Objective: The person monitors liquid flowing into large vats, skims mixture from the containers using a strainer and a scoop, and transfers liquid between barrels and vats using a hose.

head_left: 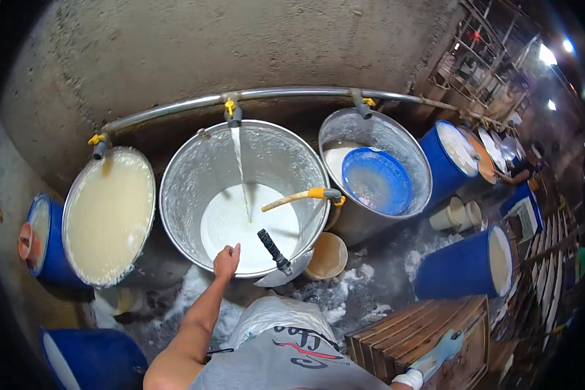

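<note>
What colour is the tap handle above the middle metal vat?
The tap handle is yellow, shown in the head view.

Head-worn view, forward and down

Grey cloth shirt [253, 367], 6 o'clock: blk lettering [303, 333] + red stroke [309, 351], too distorted to read w/ certainty.
</note>
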### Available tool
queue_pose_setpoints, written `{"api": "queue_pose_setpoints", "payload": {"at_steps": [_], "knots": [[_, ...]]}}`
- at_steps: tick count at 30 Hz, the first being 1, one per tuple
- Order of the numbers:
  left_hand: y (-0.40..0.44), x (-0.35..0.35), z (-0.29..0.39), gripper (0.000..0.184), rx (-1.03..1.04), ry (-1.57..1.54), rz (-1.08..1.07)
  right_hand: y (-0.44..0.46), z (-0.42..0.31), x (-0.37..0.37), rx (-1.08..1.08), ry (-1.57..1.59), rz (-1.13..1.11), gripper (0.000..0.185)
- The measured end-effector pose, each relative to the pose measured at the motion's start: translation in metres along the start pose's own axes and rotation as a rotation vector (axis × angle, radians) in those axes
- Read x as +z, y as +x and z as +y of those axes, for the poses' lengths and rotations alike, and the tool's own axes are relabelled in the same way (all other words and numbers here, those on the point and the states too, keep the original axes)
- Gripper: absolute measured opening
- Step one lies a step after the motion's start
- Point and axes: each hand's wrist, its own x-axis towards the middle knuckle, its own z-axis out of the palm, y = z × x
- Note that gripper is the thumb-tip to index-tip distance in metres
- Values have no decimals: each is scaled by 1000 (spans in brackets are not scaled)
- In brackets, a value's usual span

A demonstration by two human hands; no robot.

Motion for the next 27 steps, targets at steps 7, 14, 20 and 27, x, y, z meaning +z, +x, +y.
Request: {"api": "queue_pose_setpoints", "payload": {"at_steps": [7,14,20,27], "knots": [[5,3,-8,55,-32,-45,-19,9,-16,-6,-67,-97,-35,56],[2,6,-15,55,-18,-47,7,-51,-194,-51,-286,262,-30,47],[2,7,-17,54,28,-90,74,-78,-273,-45,-331,520,-307,40],[-4,-2,-19,45,-3,-306,176,-86,-306,-13,-111,782,-798,31]]}}
